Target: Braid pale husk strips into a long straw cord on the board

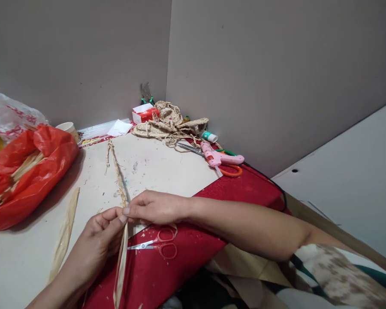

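A thin braided cord of dry plant fibre [118, 174] runs away from me across the pale board. My left hand [99, 234] pinches its near end between thumb and fingertips. My right hand [152, 207] pinches the same spot from the other side, the two sets of fingertips touching. Below the fingers, loose flat strips [121, 268] hang toward me. Small scissors with red handles [164, 244] lie on the red cloth just below my right hand. A single wide dry strip [64, 234] rests on the board left of my left hand.
An orange-red plastic bag [35, 171] with fibre strips stands at left. Toward the corner lie rope bundles [167, 128], a red box [144, 114], a pink glue gun [218, 156] with a black cable, orange-handled scissors [232, 171] and a glue stick [209, 137]. Grey walls [244, 77] rise behind.
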`<act>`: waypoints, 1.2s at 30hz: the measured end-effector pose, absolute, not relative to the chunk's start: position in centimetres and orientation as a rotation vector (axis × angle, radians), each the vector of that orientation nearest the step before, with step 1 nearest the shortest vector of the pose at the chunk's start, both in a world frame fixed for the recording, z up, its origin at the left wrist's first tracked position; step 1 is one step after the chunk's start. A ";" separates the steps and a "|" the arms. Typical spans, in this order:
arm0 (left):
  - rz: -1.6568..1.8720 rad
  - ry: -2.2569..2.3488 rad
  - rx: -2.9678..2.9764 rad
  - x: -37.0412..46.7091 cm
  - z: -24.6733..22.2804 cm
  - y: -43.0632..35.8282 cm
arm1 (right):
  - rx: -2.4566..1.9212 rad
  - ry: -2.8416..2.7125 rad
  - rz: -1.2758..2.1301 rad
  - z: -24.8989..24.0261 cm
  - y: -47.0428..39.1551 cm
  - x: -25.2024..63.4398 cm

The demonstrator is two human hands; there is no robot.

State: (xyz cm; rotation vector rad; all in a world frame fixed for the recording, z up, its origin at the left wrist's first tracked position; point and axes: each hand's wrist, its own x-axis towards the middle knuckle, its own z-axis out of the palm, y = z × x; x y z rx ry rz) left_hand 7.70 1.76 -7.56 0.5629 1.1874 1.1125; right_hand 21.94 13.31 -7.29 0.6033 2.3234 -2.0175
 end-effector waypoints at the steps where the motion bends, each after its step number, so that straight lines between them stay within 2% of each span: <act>1: 1.107 1.207 0.568 7.7 -7.5 1.8 | 0.593 2.353 -2.002 -7.5 13.5 21.8; 6: 0.986 1.336 0.732 7.0 -7.4 1.8 | 0.492 2.323 -2.033 -8.1 14.0 21.6; 14: 0.711 1.727 1.400 6.1 -6.5 1.4 | 0.787 2.320 -2.057 -8.1 13.3 21.9; 20: 0.526 2.003 2.056 7.4 -7.1 -0.1 | 0.956 2.154 -2.301 -8.0 12.2 21.4; 27: 0.480 1.949 2.722 8.5 -8.6 -0.9 | 0.908 1.908 -2.389 -8.0 11.9 21.7; 32: 0.723 1.502 2.725 8.9 -7.5 -1.2 | 0.823 1.733 -2.490 -7.7 12.0 21.7; 34: 0.918 1.665 2.536 8.6 -6.8 -1.2 | 0.818 1.695 -2.514 -7.5 12.1 21.7; 36: 1.111 1.990 2.053 8.0 -6.4 -0.6 | 0.788 1.657 -2.549 -7.3 12.2 21.7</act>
